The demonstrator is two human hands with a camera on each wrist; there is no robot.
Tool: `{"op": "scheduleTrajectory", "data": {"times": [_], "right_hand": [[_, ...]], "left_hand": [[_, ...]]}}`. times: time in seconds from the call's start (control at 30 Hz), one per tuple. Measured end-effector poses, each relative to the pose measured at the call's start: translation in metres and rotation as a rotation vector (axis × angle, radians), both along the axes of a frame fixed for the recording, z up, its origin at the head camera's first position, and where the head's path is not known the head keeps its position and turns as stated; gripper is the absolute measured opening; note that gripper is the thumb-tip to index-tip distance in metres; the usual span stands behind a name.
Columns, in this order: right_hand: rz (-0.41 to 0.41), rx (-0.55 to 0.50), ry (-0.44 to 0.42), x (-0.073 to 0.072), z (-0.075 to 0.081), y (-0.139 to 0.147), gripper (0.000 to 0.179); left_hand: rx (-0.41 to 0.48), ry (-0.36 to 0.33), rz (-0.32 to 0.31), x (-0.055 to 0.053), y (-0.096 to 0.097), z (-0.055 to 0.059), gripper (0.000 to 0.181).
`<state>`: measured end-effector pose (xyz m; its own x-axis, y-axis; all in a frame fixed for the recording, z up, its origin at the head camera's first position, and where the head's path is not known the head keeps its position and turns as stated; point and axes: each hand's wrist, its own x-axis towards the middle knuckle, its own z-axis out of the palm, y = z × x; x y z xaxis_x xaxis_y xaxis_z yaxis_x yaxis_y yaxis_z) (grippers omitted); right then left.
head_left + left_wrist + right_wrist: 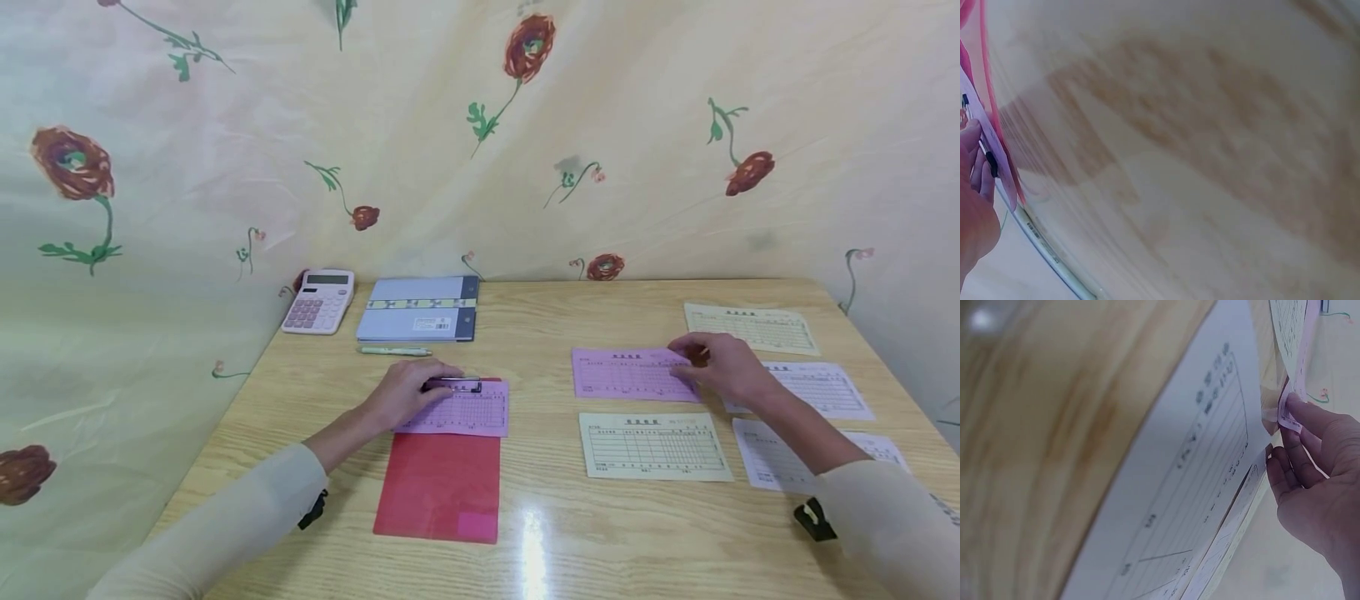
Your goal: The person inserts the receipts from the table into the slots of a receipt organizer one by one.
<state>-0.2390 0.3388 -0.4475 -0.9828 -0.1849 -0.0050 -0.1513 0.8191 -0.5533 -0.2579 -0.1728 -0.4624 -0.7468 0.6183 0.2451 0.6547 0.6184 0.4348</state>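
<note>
My left hand (411, 392) grips the top of a red clipboard (442, 487), with its fingers at the metal clip (459, 383). A purple printed slip (468, 414) lies across the board's upper part, its top edge under the clip. In the left wrist view the thumb lies along the clip's black-ended bar (988, 153). Over at the right, my right hand (723, 367) pinches the right end of another purple slip (618, 373) between thumb and finger. That end curls up a little in the right wrist view, where the hand (1319, 462) shows from the side.
A pale green slip (652, 446) lies just below the purple one. White slips (821, 387) and another pale slip (753, 327) spread under and beyond my right forearm. At the back left are a pink calculator (321, 302), a blue-grey notebook (416, 310) and a pen (394, 352).
</note>
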Motion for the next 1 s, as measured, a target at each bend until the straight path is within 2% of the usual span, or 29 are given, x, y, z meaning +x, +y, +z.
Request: {"op": "scheduleTrajectory", "data": {"times": [0.13,0.33,0.63,0.87,1.0], "right_hand": [[0.003,0.016,-0.015,-0.002,0.001,0.0,0.041],[0.006,0.017,-0.012,-0.002,0.002,0.0,0.037],[-0.035,-0.018,0.106,-0.004,0.004,-0.003,0.02],[-0.046,-0.049,0.166,-0.004,0.015,-0.006,0.019],[-0.031,-0.073,0.213,-0.003,0.022,-0.007,0.018]], "left_hand": [[-0.029,0.044,-0.04,-0.002,-0.001,0.0,0.03],[-0.049,0.066,-0.064,-0.003,-0.001,0.002,0.031],[-0.069,0.101,-0.097,-0.005,-0.003,0.002,0.032],[-0.116,0.101,-0.12,-0.006,-0.004,0.004,0.035],[-0.126,0.13,-0.157,-0.007,-0.004,0.004,0.035]]}}
